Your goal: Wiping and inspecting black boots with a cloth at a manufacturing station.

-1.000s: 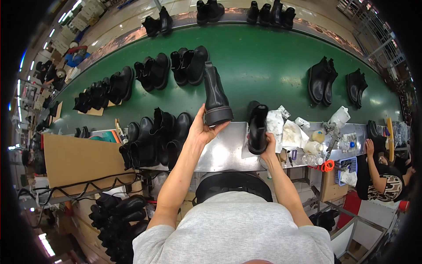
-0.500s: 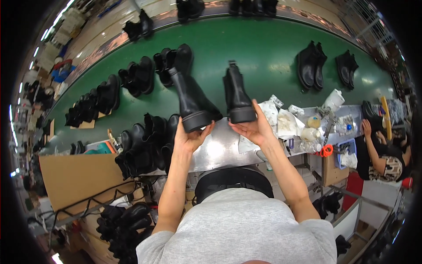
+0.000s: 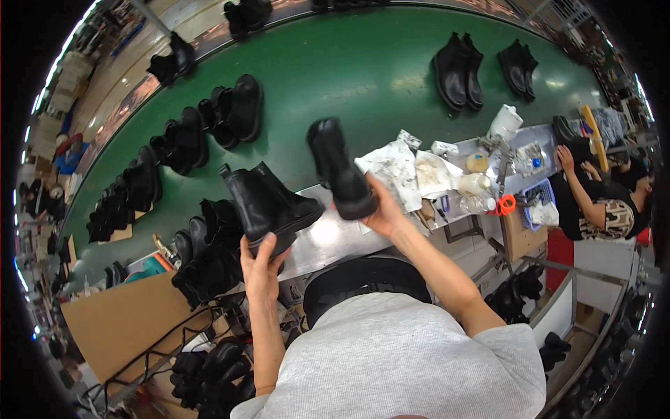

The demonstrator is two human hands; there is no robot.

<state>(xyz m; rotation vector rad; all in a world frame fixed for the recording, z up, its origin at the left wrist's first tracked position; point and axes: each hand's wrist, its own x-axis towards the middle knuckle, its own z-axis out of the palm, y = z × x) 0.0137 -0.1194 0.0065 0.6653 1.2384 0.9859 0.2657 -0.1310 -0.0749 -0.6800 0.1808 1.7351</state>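
My left hand grips a black ankle boot by the sole at its lower end. That boot is turned side-on, its shaft pointing up and to the left. In my right hand is a second black boot, held round the sole, its shaft tilted away from me. Both boots are raised above the metal ledge along the near side of the green table, apart from each other. The right fingers are partly hidden behind the boot.
More black boots stand on the green table, in a row at left and as pairs at far right. Stained papers, bottles and an orange-red coil lie right of me. A co-worker sits at far right; cardboard is at left.
The left boot has turned from heel-on to side-on and moved left. The right boot has shifted left and tilted. My view has swung, so the table's things sit further left.
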